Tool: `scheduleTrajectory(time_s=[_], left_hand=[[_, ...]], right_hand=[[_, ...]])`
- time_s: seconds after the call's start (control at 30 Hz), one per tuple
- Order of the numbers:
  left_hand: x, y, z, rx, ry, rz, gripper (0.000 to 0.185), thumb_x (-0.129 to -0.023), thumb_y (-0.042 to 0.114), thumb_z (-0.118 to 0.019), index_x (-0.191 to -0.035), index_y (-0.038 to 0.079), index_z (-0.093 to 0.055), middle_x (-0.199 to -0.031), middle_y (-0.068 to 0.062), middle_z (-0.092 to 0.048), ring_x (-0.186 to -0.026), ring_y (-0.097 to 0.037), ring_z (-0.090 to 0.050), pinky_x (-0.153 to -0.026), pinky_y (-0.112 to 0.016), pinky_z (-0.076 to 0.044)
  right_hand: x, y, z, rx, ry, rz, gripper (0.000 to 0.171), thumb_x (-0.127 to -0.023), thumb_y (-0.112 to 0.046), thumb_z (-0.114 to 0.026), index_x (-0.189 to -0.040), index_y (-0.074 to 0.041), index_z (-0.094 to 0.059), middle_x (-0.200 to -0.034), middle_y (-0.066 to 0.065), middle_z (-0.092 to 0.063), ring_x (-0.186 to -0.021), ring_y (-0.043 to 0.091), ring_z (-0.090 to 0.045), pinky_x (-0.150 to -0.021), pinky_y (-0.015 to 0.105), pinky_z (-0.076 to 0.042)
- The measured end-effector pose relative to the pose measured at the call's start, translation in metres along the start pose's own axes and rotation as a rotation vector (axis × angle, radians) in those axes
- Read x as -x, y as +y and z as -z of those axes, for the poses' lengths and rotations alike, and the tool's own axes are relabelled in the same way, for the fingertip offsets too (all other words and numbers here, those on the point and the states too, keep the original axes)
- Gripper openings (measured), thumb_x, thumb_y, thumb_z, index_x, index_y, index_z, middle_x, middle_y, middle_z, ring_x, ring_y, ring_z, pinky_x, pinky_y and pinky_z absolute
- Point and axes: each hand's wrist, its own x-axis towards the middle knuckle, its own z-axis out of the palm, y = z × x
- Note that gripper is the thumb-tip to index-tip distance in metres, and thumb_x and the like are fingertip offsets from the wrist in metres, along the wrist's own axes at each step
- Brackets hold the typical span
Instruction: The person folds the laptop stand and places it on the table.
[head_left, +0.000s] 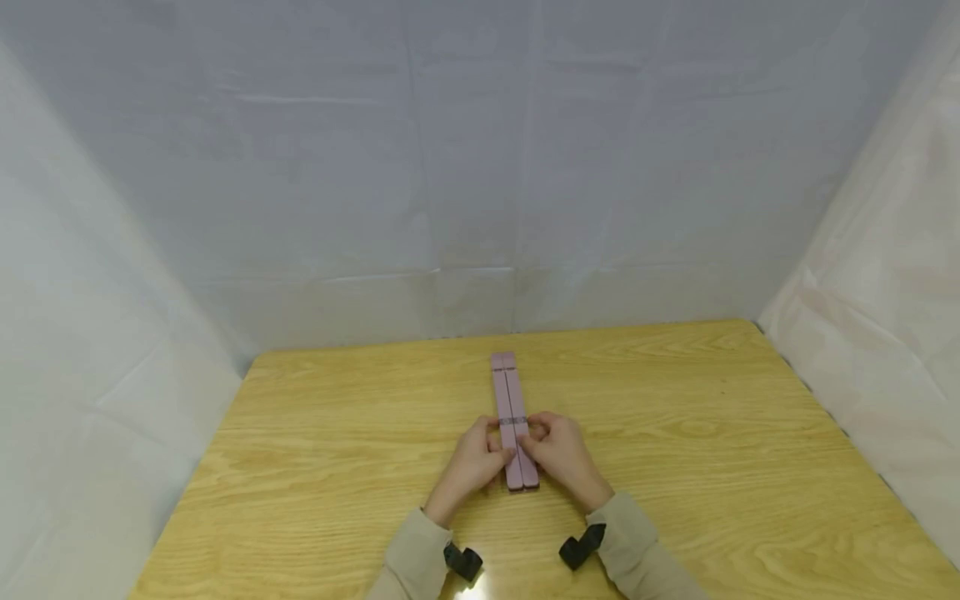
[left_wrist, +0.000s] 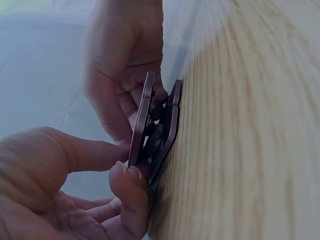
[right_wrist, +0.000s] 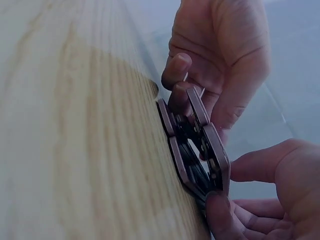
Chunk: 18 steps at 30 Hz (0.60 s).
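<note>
A long, slim folded pink object (head_left: pixel 506 392) lies on the wooden table, its two parallel bars side by side and running away from me. A dark patterned band crosses it near its middle. From the left, my left hand (head_left: pixel 472 458) pinches its near half, thumb on top. My right hand (head_left: pixel 561 454) grips the opposite side the same way. Seen end-on in the left wrist view, the pink object (left_wrist: pixel 142 117) has upper and lower plates with dark hinge-like parts between them. In the right wrist view, fingers (right_wrist: pixel 221 212) hold the edge of these plates.
The light wood table (head_left: pixel 337 450) extends on both sides of the hands. A grey sheet (head_left: pixel 472 167) hangs behind its far edge, and pale sheets (head_left: pixel 892 333) flank it. Each sleeve carries a small dark wrist mount (head_left: pixel 582 547).
</note>
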Motion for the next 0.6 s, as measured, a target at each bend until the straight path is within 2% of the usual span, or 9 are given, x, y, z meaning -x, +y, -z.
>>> scheduleTrajectory(time_s=[0.33, 0.6], left_hand=[[0.002, 0.003, 0.001, -0.078, -0.012, -0.008, 0.055, -0.091, 0.002, -0.064, -0.138, -0.013, -0.039, -0.062, 0.001, -0.053, -0.04, -0.007, -0.043, -0.036, -0.018, -0.034], [0.001, 0.001, 0.003, -0.06, -0.023, -0.016, 0.057, -0.091, 0.003, -0.066, -0.139, -0.012, -0.038, -0.068, -0.004, -0.056, -0.042, -0.011, -0.049, -0.036, -0.024, -0.044]], right_hand=[[-0.002, 0.005, 0.004, 0.061, -0.051, 0.046, 0.025, -0.082, -0.002, -0.074, -0.104, 0.007, -0.069, -0.062, -0.002, -0.054, -0.049, 0.005, -0.045, -0.043, 0.019, -0.037], [-0.003, 0.013, 0.006, 0.073, -0.065, 0.083, 0.026, -0.083, -0.006, -0.075, -0.106, 0.005, -0.068, -0.065, -0.004, -0.055, -0.051, 0.006, -0.047, -0.045, 0.02, -0.04]])
